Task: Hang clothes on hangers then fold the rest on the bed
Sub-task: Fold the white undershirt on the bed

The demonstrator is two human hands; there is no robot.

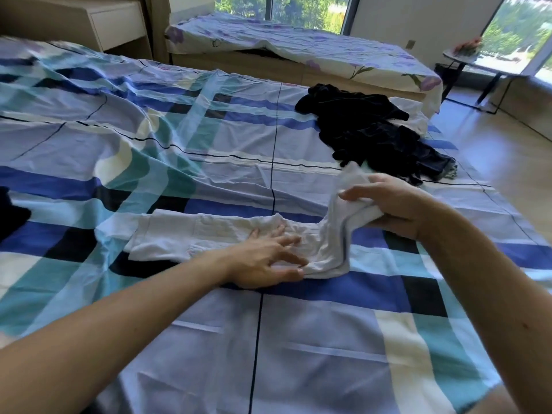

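A white garment [191,234] lies stretched across the middle of the checked blue bed cover [298,339]. My left hand [265,261] presses it flat near its middle, fingers spread. My right hand [391,201] grips the garment's right end and holds it lifted off the bed, so the cloth bends upward there. A heap of dark clothes [367,130] sits farther back on the right side of the bed. No hangers are in view.
Another dark item [10,213] shows at the left edge of the bed. Behind stands a second bed with a floral sheet [298,46], a wooden nightstand [116,22] at the back left, and a small round table [466,58] by the window. Wooden floor [507,162] runs along the right.
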